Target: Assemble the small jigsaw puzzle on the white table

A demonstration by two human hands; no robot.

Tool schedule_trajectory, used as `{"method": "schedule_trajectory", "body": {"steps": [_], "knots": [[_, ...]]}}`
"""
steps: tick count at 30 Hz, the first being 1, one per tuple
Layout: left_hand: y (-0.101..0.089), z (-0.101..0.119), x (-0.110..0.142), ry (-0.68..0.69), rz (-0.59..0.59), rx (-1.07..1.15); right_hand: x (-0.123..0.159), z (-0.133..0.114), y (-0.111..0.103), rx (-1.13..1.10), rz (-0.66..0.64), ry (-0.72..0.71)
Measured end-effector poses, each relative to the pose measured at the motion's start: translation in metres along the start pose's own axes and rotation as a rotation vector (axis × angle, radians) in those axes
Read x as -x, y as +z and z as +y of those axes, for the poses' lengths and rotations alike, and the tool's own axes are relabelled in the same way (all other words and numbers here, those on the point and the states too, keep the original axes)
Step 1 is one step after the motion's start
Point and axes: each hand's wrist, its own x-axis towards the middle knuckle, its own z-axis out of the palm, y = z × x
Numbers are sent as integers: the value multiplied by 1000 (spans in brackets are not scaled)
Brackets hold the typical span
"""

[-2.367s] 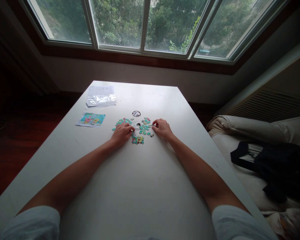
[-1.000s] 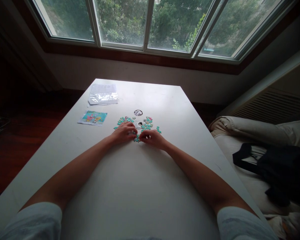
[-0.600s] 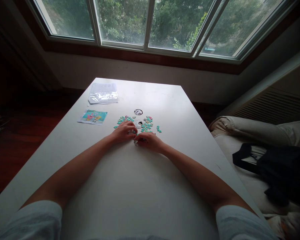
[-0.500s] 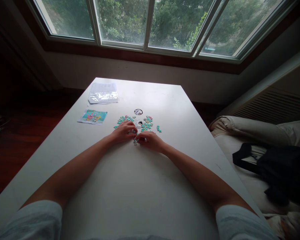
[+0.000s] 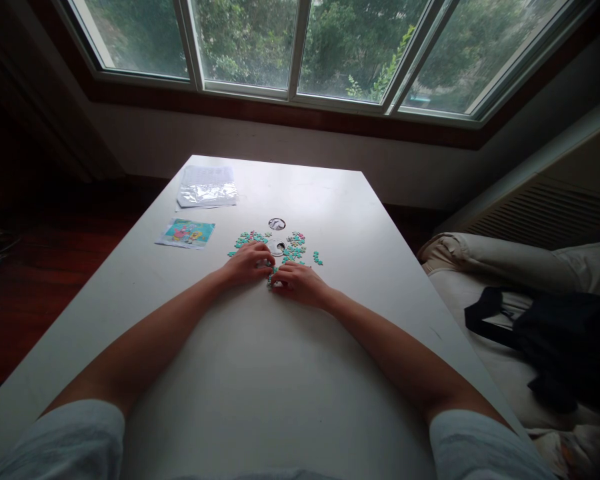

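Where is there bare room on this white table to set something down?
Bare tabletop shows between the forearms, and right of the small green cluster, toward the table's right edge. Another patch lies beyond the dark-rimmed circle, right of the clear packet. It's crowded in the middle, where the left grip and right grip are among puzzle pieces.

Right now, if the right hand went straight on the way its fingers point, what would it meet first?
Most likely the partly hidden jigsaw pieces beside the right hand, with the left hand beyond. Depth is unclear; it may be touching the pieces.
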Motion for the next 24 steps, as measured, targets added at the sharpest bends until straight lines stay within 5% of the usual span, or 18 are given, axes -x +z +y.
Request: {"method": "schedule_trajectory", "body": {"steps": [24], "knots": [[1, 2, -2, -2, -4, 0, 2, -4, 14, 154, 57, 37]]}}
